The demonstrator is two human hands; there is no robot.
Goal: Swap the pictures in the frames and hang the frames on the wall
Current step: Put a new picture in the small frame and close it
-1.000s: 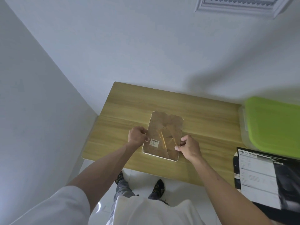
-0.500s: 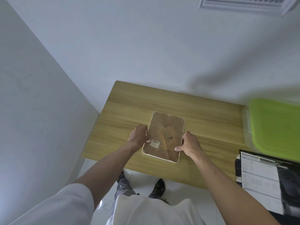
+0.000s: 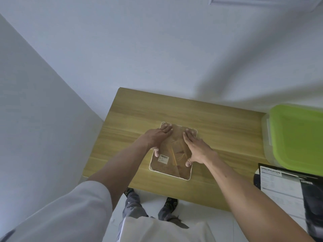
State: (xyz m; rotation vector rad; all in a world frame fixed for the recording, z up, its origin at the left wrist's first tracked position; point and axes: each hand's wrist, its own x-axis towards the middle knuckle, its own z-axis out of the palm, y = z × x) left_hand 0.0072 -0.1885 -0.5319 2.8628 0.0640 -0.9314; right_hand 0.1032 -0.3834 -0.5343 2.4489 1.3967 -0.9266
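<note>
In the head view, a picture frame (image 3: 172, 151) is lying face down in the middle of the picture, on a wooden table (image 3: 218, 123), its brown backing board facing up with a barcode sticker (image 3: 163, 158) near its lower left. Half a second ago both hands were pinching the frame's side edges; now they are lying flat on the backing. The left hand (image 3: 158, 137) is spreading straight fingers toward the upper left corner, with its thumb resting at the left edge. The right hand (image 3: 194, 144) is doing the same toward the upper right corner, thumb down near the lower right. Neither is grasping anything; both are pressing. That shift from holding to pressing suggests the backing is being seated or its tabs worked, so hanging is not yet near.

The frame is sitting well inside the table's edges, with bare wood around all four sides. A green-lidded plastic box (image 3: 297, 135) is standing at the right of the picture, well apart from the frame, and a printed sheet (image 3: 281, 186) is lying at the lower right. Part of a white frame on the wall (image 3: 262, 1) is showing at the upper right edge.
</note>
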